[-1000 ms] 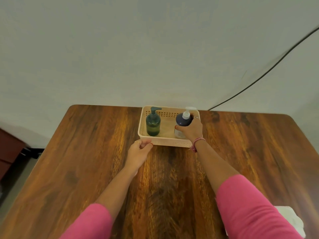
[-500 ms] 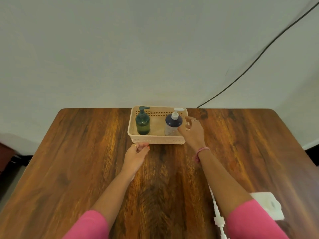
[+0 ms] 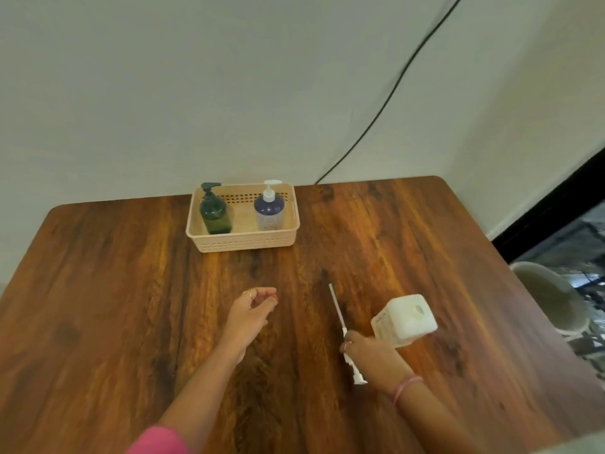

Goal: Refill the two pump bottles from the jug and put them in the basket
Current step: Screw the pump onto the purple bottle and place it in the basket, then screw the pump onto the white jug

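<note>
Head view: basket [image 3: 242,244] at table's [image 3: 98,290] far edge

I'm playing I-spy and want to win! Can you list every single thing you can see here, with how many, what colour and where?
Basket: one, beige, far middle of the table.
Green pump bottle: one, dark green, upright in the basket's left side.
Blue pump bottle: one, dark blue with white pump, upright in the basket's right side.
Jug: one, white, near right of the table.
Pump tube: one, white, lying on the table left of the jug.
Table: one, brown wood.
Cable: one, black, along the wall.
Chair: one, white, beyond the table's right edge.
Left hand: one, empty, above the table.
Right hand: one, at the pump tube beside the jug.
</note>
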Available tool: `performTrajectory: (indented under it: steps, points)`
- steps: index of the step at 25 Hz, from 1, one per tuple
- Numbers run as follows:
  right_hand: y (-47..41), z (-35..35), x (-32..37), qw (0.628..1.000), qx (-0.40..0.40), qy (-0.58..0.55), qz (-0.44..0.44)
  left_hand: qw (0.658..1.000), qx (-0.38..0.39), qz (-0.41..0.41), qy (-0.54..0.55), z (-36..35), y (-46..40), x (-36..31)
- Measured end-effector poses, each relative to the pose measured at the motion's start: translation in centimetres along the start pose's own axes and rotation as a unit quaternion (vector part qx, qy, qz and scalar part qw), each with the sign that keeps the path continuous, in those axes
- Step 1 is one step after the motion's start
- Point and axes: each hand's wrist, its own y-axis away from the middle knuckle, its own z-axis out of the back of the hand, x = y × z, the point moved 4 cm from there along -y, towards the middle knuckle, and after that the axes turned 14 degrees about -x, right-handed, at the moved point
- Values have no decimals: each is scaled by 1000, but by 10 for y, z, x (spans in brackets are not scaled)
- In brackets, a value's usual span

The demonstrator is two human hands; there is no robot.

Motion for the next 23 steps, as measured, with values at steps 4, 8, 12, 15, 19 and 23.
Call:
performTrajectory:
  steps: [4,8,12,15,19,23]
  points:
    - [26,-22,-10,999,3,-3,51,1000,20,-5,-14,-39,28,1]
    - [30,-14,-21,993,-8,-72,92,999,37,-28,-18,-73,43,-2]
    - [52,30,-38,953,-76,-292,14,999,13,-50,-17,-92,44,-10]
    - [69,73,-59,887,-177,-425,-41,998,-9,-60,-24,-102,44,-16]
    - [78,120,-93,784,-300,-537,-86,987,85,-84,-111,-134,62,-10]
    - [78,146,-119,732,-363,-560,-138,967,166,-112,-160,-179,82,-4]
